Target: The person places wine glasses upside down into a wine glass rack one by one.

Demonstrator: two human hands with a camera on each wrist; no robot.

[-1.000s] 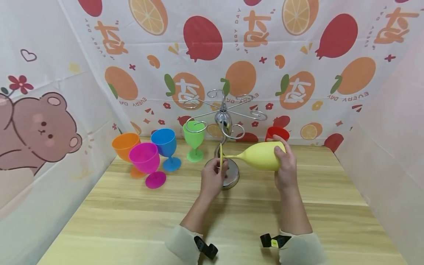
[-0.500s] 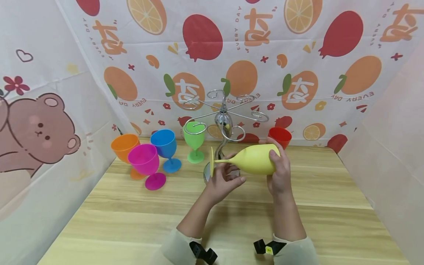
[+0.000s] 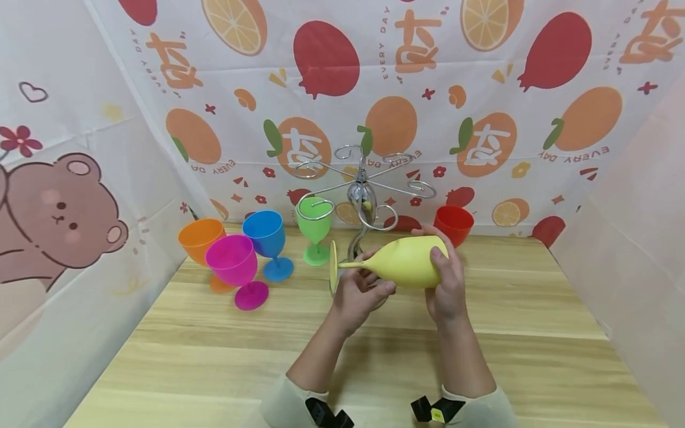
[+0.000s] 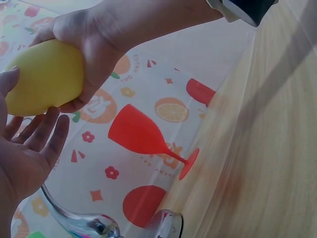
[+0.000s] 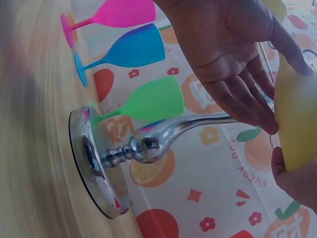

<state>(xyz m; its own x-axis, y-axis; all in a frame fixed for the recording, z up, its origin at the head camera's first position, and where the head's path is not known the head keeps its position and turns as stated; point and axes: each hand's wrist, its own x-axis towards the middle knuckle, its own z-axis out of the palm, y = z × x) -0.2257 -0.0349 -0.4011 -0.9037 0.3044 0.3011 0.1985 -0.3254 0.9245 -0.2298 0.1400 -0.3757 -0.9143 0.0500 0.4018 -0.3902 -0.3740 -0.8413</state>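
A yellow goblet [image 3: 409, 261] lies sideways in the air, its foot to the left and its mouth to the right. My right hand [image 3: 448, 288] grips the bowl near the rim, with the thumb on the near side. Below the stem and lower bowl is my left hand [image 3: 355, 300]. In the left wrist view its fingers [image 4: 42, 131] are loosely extended, touching the underside of the yellow bowl [image 4: 47, 79]. Just behind stands a chrome rack [image 3: 361, 193] with several looped wire arms; its round base [image 5: 94, 163] shows in the right wrist view.
Left of the rack stand upright orange [image 3: 200, 241], magenta [image 3: 232, 261], blue [image 3: 264, 233] and green [image 3: 314, 226] goblets. A red goblet [image 3: 453, 224] stands behind my right hand. The wooden table [image 3: 214, 368] meets a fruit-print cloth [image 3: 332, 59] at the back.
The yellow goblet has shifted left and slightly down toward me, in my right hand. My left hand has let go of the goblet's foot and loosened its fingers beneath the stem and bowl.
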